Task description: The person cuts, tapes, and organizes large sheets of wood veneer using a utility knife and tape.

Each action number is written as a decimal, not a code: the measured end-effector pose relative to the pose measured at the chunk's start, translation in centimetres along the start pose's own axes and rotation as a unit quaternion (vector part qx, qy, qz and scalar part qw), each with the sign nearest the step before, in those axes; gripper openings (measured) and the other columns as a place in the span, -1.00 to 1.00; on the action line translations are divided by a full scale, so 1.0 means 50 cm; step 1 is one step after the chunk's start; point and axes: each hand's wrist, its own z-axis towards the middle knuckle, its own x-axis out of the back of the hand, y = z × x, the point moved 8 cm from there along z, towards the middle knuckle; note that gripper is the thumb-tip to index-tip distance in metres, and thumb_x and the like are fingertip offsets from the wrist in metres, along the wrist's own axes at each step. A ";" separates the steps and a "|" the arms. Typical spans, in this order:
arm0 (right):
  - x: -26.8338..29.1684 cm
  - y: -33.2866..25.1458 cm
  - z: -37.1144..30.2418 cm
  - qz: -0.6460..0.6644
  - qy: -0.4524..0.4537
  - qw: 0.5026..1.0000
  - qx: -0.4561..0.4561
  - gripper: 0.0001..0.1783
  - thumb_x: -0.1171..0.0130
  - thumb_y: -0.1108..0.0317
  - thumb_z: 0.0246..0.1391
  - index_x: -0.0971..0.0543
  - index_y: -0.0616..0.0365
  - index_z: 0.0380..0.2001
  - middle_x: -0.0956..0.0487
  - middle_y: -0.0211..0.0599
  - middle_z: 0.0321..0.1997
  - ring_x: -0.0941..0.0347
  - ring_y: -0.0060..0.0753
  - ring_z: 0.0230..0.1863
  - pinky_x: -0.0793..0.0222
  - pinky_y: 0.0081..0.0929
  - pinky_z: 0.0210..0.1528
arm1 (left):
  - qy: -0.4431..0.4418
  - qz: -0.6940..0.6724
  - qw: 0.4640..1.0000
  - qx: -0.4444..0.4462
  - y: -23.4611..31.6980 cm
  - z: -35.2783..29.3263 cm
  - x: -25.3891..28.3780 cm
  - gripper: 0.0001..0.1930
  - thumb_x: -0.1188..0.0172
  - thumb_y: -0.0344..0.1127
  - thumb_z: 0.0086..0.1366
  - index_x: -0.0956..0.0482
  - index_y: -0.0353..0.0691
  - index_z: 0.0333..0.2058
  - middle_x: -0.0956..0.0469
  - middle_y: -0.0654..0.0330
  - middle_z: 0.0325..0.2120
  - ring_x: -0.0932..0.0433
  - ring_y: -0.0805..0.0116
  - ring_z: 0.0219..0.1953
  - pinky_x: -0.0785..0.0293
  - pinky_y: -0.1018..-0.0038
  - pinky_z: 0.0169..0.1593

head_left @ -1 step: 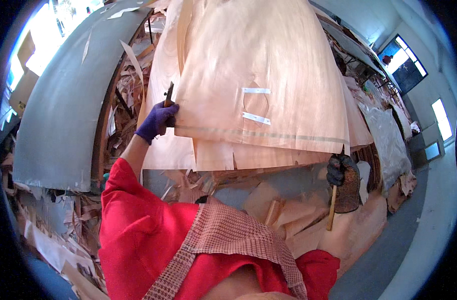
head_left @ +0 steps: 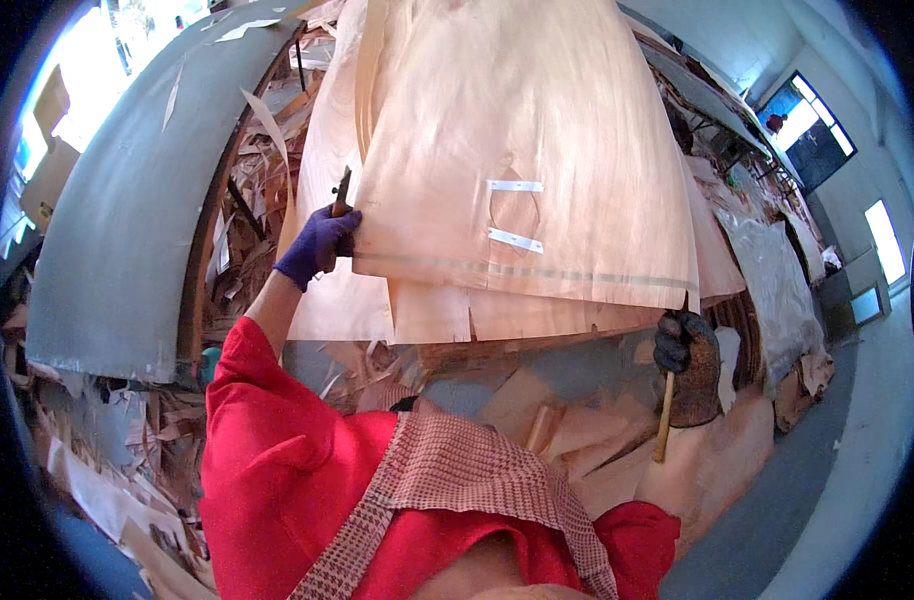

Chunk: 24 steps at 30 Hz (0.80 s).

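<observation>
A pale wood veneer sheet [head_left: 427, 215] lies across a stack, its near edge running between my hands. Two white tape strips [head_left: 515, 186] cross an oval patch [head_left: 515, 210] in it. At the sheet's left edge my left hand [head_left: 317, 248], in a purple glove, is closed on a dark, flat tool [head_left: 343, 190] with a small knob. Whether those fingers also pinch the sheet is hidden. My right hand [head_left: 689, 360], in a dark worn glove, is wrapped round a slim wooden handle [head_left: 664, 420] beside the near right corner. The tool's upper end is mostly hidden by the glove.
More veneer sheets [head_left: 427, 315] lie beneath, their edges torn. A large grey board [head_left: 127, 200] stands left, with veneer scraps [head_left: 257, 180] heaped beside it. Clear plastic sheeting [head_left: 777, 290] hangs over a stack at right. Scraps and veneer pieces [head_left: 577, 440] litter the floor near me.
The left hand and the veneer sheet appear very slightly further right in view. Both hands keep their holds.
</observation>
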 end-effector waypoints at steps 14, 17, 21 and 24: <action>0.056 0.079 0.047 0.079 -0.002 0.996 -0.035 -0.84 0.07 0.33 0.05 -0.35 0.17 -0.51 -0.30 -0.46 -0.67 -0.10 -0.70 -0.76 -0.04 -0.71 -0.75 | -0.010 -0.030 0.999 0.013 -0.100 0.044 0.033 -0.88 -0.13 -0.28 0.09 -0.42 -0.16 -0.50 -0.30 0.37 -0.73 -0.24 0.54 -0.75 -0.17 0.58 -0.65; 0.091 0.110 0.037 0.019 0.159 0.987 0.026 -0.82 0.08 0.31 0.05 -0.36 0.15 -0.55 -0.32 -0.45 -0.69 -0.13 -0.68 -0.76 -0.04 -0.73 -0.75 | -0.007 -0.027 0.999 0.017 -0.095 0.039 0.054 -0.87 -0.13 -0.28 0.08 -0.40 -0.17 -0.51 -0.28 0.37 -0.74 -0.24 0.55 -0.74 -0.18 0.58 -0.65; 0.159 0.145 0.106 -0.021 0.136 0.990 0.029 -0.84 0.06 0.32 0.02 -0.40 0.13 -0.55 -0.36 -0.47 -0.63 -0.19 -0.62 -0.72 -0.06 -0.70 -0.72 | -0.008 -0.008 1.000 0.015 -0.136 0.073 0.065 -0.84 -0.15 -0.24 0.06 -0.39 -0.16 -0.50 -0.28 0.37 -0.72 -0.26 0.54 -0.72 -0.21 0.58 -0.63; 0.252 0.159 0.157 -0.037 0.178 0.981 0.063 -0.82 0.04 0.29 0.00 -0.39 0.09 -0.61 -0.30 -0.52 -0.73 -0.11 -0.62 -0.79 -0.02 -0.66 -0.77 | 0.027 0.031 0.998 0.036 -0.187 0.123 0.042 -0.84 -0.14 -0.25 0.07 -0.39 -0.17 -0.49 -0.29 0.36 -0.72 -0.29 0.54 -0.71 -0.24 0.56 -0.64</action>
